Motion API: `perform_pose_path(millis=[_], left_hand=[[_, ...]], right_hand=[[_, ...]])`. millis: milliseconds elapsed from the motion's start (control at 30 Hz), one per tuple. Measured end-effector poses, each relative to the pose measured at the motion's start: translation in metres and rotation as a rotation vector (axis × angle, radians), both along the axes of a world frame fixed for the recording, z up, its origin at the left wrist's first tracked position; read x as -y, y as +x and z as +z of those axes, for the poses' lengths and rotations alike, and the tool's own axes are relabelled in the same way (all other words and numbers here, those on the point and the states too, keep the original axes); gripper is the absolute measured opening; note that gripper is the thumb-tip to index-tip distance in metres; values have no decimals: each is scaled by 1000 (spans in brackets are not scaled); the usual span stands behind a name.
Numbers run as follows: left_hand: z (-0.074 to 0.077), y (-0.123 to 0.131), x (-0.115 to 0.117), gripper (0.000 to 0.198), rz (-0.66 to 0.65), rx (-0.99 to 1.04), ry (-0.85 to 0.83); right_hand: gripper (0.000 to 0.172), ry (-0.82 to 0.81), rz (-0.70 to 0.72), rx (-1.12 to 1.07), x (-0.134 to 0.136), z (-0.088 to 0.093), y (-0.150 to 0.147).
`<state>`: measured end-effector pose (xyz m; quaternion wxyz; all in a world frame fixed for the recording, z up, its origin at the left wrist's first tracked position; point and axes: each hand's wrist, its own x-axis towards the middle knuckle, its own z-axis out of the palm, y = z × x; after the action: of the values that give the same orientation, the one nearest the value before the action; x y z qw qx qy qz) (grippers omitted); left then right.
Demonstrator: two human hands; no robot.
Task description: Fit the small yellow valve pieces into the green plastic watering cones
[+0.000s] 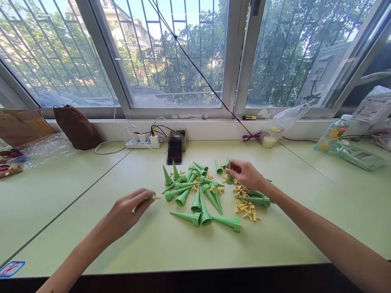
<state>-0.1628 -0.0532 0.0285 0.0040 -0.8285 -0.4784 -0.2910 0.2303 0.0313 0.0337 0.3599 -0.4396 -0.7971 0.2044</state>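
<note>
At the left of the pile, my left hand [130, 209] is closed in a pinch, with a small yellow plastic valve [158, 197] poking out past its fingertips. What else those fingers cover is hidden. My right hand [247, 176] grips a green plastic plant watering spike [230, 177], held tip up at the pile's far right side. Between the hands lie several more green spikes [185, 195], pointing in different directions, some across each other. Small yellow valves [244, 207] are heaped below my right hand, and a few are scattered among the spikes.
A pale green table [128, 252] stands against a barred window. Along the back are a brown bag [76, 128], a power strip [143, 142], a small box [181, 138] and a plastic cup [269, 138]. A bottle [331, 136] and a clear green package [360, 156] lie at the right.
</note>
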Motion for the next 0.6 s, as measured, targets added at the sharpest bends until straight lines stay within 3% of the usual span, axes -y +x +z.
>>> perform_pose_path(millis=[100,200,367,600], left_hand=[[11,4,-15,25,266,223,61],[9,8,-33,25,403,366,-64],[-12,10,-52,32,380,432,-230],[-26,11,-51,40,334,469,-260]], right_hand=[[19,57,-9,-82,-7,14,-15],[15,126,1,-110,-18,31,-43],[10,173,82,-74,-51,46,-101],[13,15,127,-69,-97,27,-163]])
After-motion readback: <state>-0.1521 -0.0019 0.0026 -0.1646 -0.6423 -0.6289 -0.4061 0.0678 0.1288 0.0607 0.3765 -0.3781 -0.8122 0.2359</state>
